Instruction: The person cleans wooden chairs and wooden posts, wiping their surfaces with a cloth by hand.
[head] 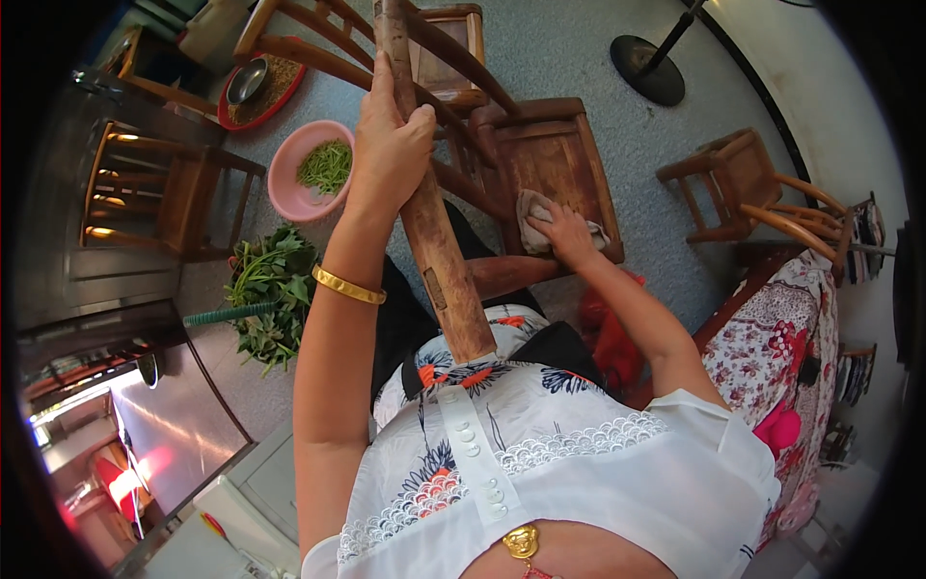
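My left hand (394, 141) grips a long, worn wooden post (441, 253) that runs from my waist away from me, with the thumb and forefinger along it. The post appears to belong to a wooden chair, whose slanting rails lie beyond. My right hand (568, 230) lies on a crumpled greyish cloth (532, 206), pressed on the near part of a worn brown wooden seat (550, 166). Part of the cloth is hidden under the fingers. A gold bangle is on my left wrist.
A pink basin (278, 177) with cut green vegetables, a pile of leafy greens (271, 289) and a red tray (286, 98) with a metal bowl are at left. Wooden chairs (745, 174) stand at both sides. A round black stand base (647, 70) is beyond; a floral cloth (767, 354) hangs at right.
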Motion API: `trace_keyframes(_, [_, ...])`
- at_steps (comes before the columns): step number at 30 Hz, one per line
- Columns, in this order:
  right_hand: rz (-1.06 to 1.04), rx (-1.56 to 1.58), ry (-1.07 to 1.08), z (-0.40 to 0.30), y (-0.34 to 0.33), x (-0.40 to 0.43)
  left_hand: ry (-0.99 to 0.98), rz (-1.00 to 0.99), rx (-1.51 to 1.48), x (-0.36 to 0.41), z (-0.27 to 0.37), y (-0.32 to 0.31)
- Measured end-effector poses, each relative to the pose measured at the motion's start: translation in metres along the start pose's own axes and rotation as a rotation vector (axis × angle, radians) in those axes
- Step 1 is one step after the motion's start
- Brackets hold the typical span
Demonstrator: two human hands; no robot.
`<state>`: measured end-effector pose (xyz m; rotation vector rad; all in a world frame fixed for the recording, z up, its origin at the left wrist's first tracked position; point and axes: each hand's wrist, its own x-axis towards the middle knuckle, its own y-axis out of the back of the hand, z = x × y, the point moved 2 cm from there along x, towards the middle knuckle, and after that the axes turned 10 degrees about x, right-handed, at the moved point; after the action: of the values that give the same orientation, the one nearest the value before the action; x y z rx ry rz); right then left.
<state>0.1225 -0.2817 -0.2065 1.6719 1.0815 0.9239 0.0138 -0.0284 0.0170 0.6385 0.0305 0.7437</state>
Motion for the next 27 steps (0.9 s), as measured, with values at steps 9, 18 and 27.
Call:
trace_keyframes(9, [0.06, -0.047, -0.13, 0.014, -0.012, 0.056, 0.031, -0.012, 0.012, -0.004, 0.006, 0.002])
trace_keyframes(18, [-0.043, -0.147, -0.384, 0.028, -0.022, 0.123, 0.017, -0.005, 0.013, -0.006, 0.007, 0.003])
trace_keyframes(27, [-0.023, -0.089, -0.391, 0.021, -0.032, 0.099, 0.003, 0.012, 0.007, -0.002, 0.0, 0.001])
